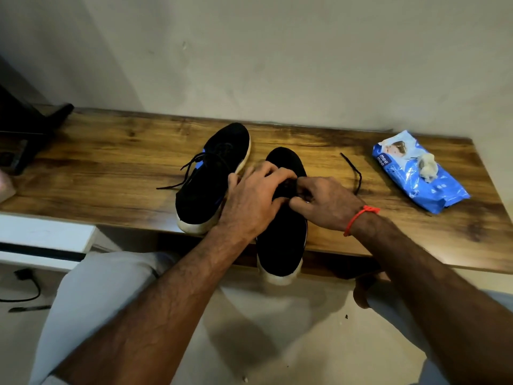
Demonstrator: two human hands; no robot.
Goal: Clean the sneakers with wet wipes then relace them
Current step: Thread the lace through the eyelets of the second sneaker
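Two black sneakers with white soles lie on a wooden table [111, 162]. The left sneaker [213, 173] has its lace threaded, with loose ends trailing to the left. The right sneaker [283, 240] hangs with its heel over the table's front edge. My left hand [249, 201] rests on its upper with fingers curled at the eyelets. My right hand [322, 201] pinches the black lace [356, 176] at the eyelets; the lace's free end curves off to the right. A blue wet-wipes pack [416, 173] lies at the right with a crumpled used wipe [429, 166] on top.
A dark object [25, 134] stands at the table's far left corner. A white shelf edge [41, 237] sits below the table on the left. A cable and a pen lie on the floor at the left. My legs are under the table's front edge.
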